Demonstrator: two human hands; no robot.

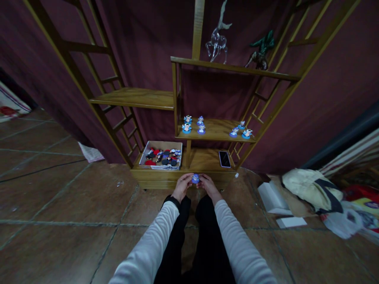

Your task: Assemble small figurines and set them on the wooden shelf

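Between my two hands, low in front of the shelf unit, is a small purple figurine (195, 178) on a round base. My left hand (184, 184) pinches its left side, and my right hand (207, 184) has its fingers closed on the right side. Ahead, on the middle shelf (217, 128), several similar small figurines stand on blue or purple bases: a group at the left, such as a purple one (201, 129), and another group at the right, such as a blue-based one (246, 134). An open cardboard box (142, 159) to the left holds several figurines with red and black bases.
A phone (224, 159) lies on the lowest shelf. Higher up stand a clear deer statue (218, 41) and a dark green statue (262, 49). White boxes (274, 197), a cream bag (308, 187) and a plastic bag (345, 221) lie on the floor at right.
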